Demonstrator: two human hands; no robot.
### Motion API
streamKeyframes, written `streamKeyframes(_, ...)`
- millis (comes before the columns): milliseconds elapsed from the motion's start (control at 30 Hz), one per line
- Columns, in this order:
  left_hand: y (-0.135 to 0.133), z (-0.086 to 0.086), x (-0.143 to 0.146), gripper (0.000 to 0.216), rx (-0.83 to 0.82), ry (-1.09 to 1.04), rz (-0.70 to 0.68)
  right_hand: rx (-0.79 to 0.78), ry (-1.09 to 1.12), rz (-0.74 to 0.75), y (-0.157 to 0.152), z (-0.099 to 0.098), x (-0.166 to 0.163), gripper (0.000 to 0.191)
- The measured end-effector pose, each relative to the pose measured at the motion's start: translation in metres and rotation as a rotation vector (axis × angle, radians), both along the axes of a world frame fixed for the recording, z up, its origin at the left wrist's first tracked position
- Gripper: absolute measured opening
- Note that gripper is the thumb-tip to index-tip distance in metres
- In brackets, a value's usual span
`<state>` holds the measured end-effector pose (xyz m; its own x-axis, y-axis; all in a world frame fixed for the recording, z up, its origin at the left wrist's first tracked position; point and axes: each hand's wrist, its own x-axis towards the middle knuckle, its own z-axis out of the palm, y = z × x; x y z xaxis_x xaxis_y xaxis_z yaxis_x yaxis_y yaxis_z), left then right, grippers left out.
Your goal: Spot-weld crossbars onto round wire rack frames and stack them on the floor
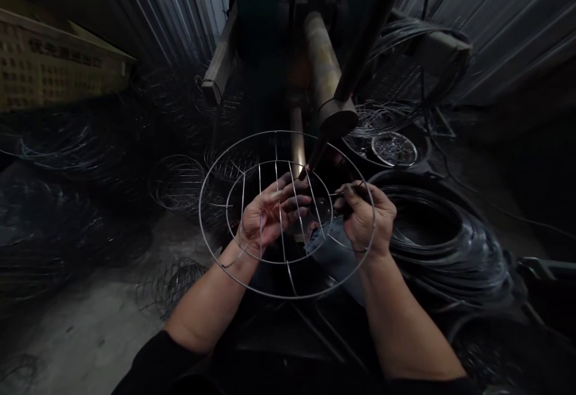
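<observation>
- While the round grey wire grille of two concentric rings and straight spokes lies roughly flat in front of the person, the left hand sits under its inner ring, fingers curled up through the spokes and closed around them.
- To the right, the right hand is pinched shut on a short thin dark wire rod, whose long axis runs left to right and points in towards the grille's centre.
- Both hands are at about the same depth; the rod's free tip ends just right of the left fingertips, close under the dark pointed tip of the welding electrode that slants down from the far side.
- That tip hangs just above the inner ring, slightly far of both hands; whether it touches the wire cannot be told.
- Right of the right hand, well apart from the grille, lies a large dark coil of wire; finished wire grilles are stacked at far left on the floor.
</observation>
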<state>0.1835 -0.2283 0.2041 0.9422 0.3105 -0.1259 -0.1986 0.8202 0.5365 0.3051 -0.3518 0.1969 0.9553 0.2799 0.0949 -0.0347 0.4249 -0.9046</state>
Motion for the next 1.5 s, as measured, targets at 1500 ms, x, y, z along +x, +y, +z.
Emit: streamKeyframes(1500, 0.017, -0.043, 0.006, 0.087, 0.055, -0.157, -0.047, -0.049, 0.13, 0.1, -0.024, -0.006, -0.023, 0.021)
